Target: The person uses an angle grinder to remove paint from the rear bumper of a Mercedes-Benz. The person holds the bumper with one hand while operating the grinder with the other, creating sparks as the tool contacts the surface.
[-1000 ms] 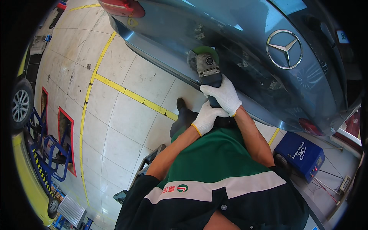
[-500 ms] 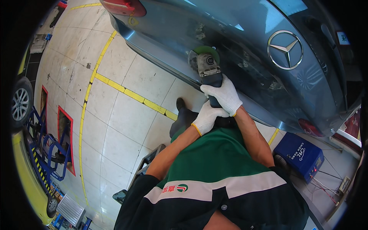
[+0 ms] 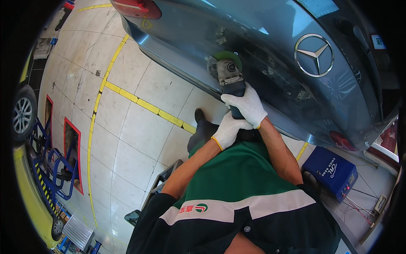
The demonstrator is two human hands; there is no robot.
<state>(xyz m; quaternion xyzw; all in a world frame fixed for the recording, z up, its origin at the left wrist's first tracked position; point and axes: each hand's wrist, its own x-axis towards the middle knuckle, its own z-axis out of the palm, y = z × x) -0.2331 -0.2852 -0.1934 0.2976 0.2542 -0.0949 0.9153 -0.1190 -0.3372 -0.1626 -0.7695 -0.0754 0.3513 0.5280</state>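
An angle grinder [image 3: 231,74] with a green-edged disc [image 3: 228,56] is pressed against, or held very close to, the rear panel of a blue-grey car [image 3: 177,46]. Both my hands wear white knit gloves. My right hand [image 3: 248,106] is wrapped round the grinder's body just behind its metal head. Lower down, my left hand [image 3: 229,129] is closed on the rear end of the tool, against my front. Scuffed, dull patches mark the panel around the disc. Where exactly the disc meets the paint is hidden by the grinder's head.
A round chrome emblem [image 3: 314,55] sits on the car to the right. At the lower right stands a blue machine [image 3: 330,172] with cables. Yellow lines [image 3: 137,100] cross the tiled floor. A blue lift frame [image 3: 59,171] and a yellow-green car [image 3: 31,199] are at the left.
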